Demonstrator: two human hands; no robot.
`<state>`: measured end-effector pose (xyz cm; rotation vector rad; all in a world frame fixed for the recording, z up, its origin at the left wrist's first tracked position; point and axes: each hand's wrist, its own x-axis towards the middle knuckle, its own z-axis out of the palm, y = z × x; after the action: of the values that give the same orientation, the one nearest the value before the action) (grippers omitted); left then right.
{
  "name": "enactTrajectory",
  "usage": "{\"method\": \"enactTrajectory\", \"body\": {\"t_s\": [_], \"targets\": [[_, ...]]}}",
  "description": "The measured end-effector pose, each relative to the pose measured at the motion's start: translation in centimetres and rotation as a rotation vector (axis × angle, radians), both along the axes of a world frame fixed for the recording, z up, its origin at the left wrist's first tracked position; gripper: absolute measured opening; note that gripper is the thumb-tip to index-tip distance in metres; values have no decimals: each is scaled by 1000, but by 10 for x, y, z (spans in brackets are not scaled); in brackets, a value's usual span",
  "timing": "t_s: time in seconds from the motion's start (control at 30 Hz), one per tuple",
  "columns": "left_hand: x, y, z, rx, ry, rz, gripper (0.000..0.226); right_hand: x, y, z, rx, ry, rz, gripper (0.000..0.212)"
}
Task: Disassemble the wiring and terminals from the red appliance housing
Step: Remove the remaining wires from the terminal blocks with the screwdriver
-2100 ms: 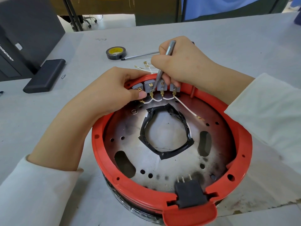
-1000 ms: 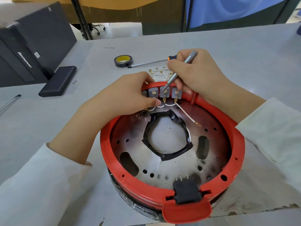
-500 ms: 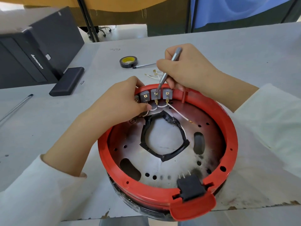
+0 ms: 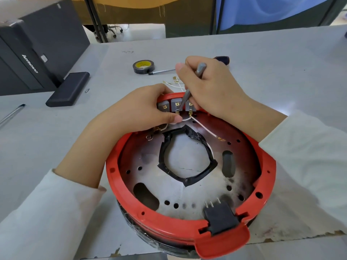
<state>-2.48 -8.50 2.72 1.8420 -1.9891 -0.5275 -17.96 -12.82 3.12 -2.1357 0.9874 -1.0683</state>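
Round red housing (image 4: 266,166) set on a grey worktable (image 4: 272,59), near the front edge, open side up, showing a scorched metal plate (image 4: 180,194) with a ragged ring of black tape (image 4: 187,177) round its central hole. Black plug block (image 4: 219,216) with three pins seated at the near rim. At the far rim, a row of grey terminal blocks (image 4: 175,104) with brass tabs; short white wires (image 4: 203,128) looped between them, one trailing across the plate to a brass lug.

Left hand (image 4: 139,111) curled over the far-left rim, thumb and fingers apparently pinching a white wire just below the blocks, though the contact is partly hidden. Right hand (image 4: 210,87) closed round a slim grey tool (image 4: 189,89), held like a pen, tip down among the terminals between the two right-hand blocks.

Behind the hands, on the table: loose white wires with brass terminals (image 4: 174,83), a roll of black tape with a yellow core (image 4: 143,67), a screwdriver (image 4: 221,59) mostly hidden by the right hand. Further left, a flat black case (image 4: 68,89), a black computer tower (image 4: 37,44), a thin rod (image 4: 11,114) at the edge. Stained, torn paper sheet (image 4: 300,212) beneath the housing. Beyond the table, pale floor, dark metal legs, yellow and blue fabric hanging.
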Motion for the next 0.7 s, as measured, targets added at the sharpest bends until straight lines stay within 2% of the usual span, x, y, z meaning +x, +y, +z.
{"method": "enactTrajectory", "body": {"t_s": [0.7], "targets": [[2,-1,-2,2,9,24,48,-4,2,1,55,112,9,45]]}}
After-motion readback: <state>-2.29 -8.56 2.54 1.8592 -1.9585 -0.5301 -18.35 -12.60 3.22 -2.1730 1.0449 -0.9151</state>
